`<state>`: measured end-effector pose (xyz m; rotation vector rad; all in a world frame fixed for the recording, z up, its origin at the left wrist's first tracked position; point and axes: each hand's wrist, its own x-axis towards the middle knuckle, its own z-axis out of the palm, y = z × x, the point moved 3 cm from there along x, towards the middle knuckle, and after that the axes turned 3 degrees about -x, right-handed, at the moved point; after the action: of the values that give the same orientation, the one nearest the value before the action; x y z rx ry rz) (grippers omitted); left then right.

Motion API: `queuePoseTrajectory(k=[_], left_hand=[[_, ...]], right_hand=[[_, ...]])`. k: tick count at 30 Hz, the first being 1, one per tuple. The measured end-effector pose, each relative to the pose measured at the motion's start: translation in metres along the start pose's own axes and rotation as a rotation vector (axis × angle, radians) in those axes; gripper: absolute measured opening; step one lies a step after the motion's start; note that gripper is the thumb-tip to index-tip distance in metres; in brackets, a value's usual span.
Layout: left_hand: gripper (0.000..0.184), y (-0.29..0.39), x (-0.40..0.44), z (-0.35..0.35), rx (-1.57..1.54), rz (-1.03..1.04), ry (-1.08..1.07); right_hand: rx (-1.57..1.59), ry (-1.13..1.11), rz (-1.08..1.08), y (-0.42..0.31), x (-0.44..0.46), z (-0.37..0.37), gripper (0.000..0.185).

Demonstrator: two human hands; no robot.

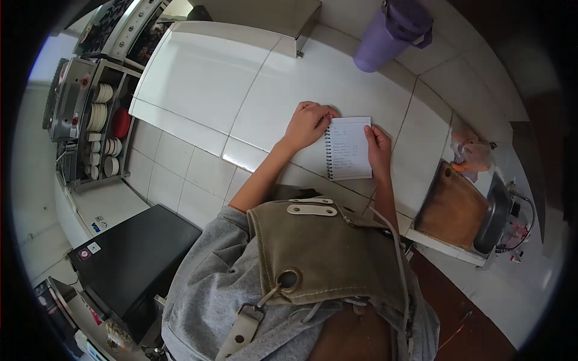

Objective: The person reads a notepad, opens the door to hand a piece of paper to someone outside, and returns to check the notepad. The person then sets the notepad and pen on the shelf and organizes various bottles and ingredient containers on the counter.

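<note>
A small spiral-bound notebook (349, 159) lies open on the white tiled counter (313, 78), its page lined and carrying several rows of handwriting too small to read. My left hand (308, 125) rests at the notebook's upper left corner, fingers curled together and touching the corner by the wire spiral. At the right edge, my right hand (379, 147) grips the notebook, thumb on the page and the other fingers mostly hidden beside or beneath it. I wear a grey sleeve and an olive apron (331, 253).
A purple tumbler (385, 39) stands at the counter's far side, near a metal stand (271, 18). To the right are a brown wooden board (451, 207), a plastic bag (472, 153) and a sink (497, 213). A dish rack (102, 129) and a black-topped appliance (135, 265) are on the left.
</note>
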<state>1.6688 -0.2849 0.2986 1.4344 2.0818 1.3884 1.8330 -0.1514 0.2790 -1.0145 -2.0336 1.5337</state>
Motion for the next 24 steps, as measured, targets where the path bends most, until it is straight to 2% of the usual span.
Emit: queuePoseTrajectory(k=[14, 24], left_hand=[[0.014, -0.002, 0.000, 0.000, 0.010, -0.048, -0.067], [0.015, -0.001, -0.001, 0.000, 0.011, 0.016, 0.010]], right_hand=[[0.009, -0.004, -0.009, 0.007, 0.002, -0.001, 0.028], [0.000, 0.004, -0.036, -0.002, 0.000, 0.000, 0.027]])
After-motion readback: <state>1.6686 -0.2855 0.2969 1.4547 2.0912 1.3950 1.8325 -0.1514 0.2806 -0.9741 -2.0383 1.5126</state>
